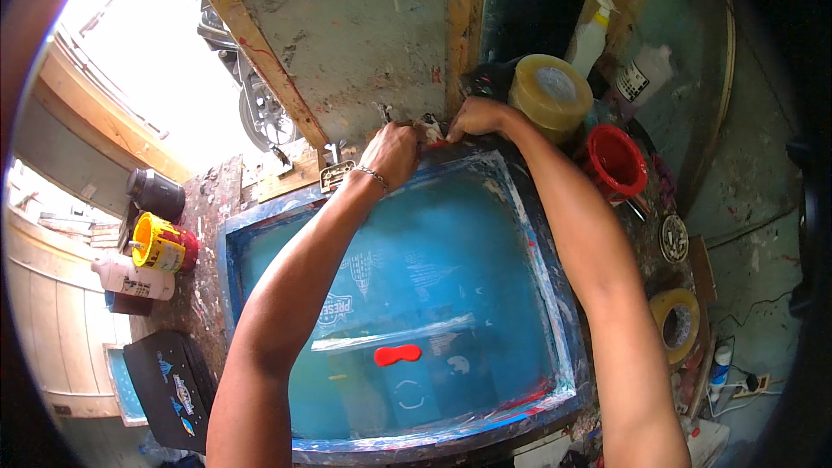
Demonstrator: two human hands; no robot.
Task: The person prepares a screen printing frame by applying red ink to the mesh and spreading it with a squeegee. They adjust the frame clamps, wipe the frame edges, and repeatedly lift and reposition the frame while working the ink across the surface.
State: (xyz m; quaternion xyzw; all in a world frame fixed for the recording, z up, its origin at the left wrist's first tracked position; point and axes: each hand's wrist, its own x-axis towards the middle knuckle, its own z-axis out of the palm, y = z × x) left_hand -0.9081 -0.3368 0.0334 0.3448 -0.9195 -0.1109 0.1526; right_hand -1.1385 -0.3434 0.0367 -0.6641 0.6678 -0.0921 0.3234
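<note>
A screen-printing frame with a blue mesh lies in front of me. A red blob of ink sits on the mesh, just below a pale strip of tape. Both my arms reach across to its far edge. My left hand, with a bracelet at the wrist, is closed there beside a metal hinge clamp; what it grips is hidden. My right hand has its fingers bent down at the same edge, closed on something unclear. A crumpled whitish scrap with red beneath lies between the hands.
Wide tape rolls, a red tub and a spray bottle stand at the far right; another tape roll lies nearer. Left are a yellow-red tub, a pinkish bottle and a dark printed cloth.
</note>
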